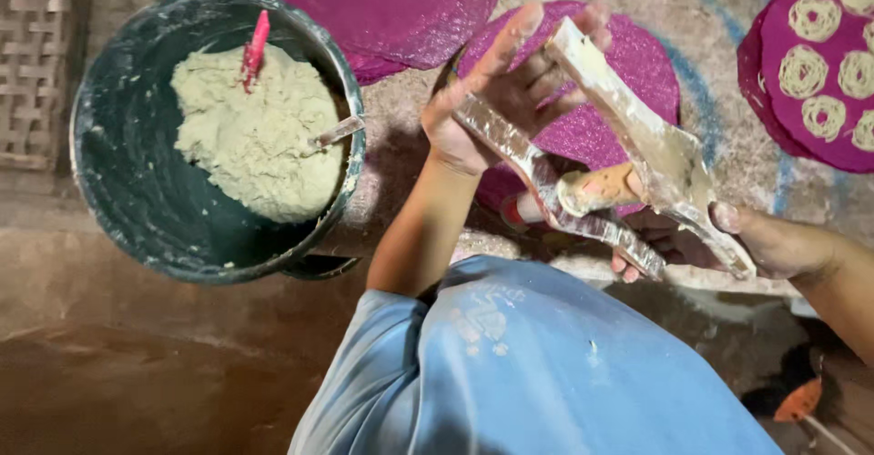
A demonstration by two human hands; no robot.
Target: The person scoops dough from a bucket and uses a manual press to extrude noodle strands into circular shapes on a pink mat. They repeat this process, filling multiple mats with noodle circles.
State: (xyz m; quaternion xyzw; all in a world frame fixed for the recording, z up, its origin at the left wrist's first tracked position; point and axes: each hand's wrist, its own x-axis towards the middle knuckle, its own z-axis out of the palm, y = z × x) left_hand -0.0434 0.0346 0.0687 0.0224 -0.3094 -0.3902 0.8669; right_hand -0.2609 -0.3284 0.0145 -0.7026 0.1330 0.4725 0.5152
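Both your hands grip the dough press (628, 159): left hand (501, 91) at its 10 o'clock end, right hand (765, 241) at 4 o'clock.

Open floor (137, 364) is left at the lower left. The upper left is blocked by the dough-filled bucket (118, 154); purple mats (410, 9) crowd the top.

One dark bucket (109, 191) of pale dough, one wooden press (637, 154), three magenta mats (401, 9), two hands (492, 100)
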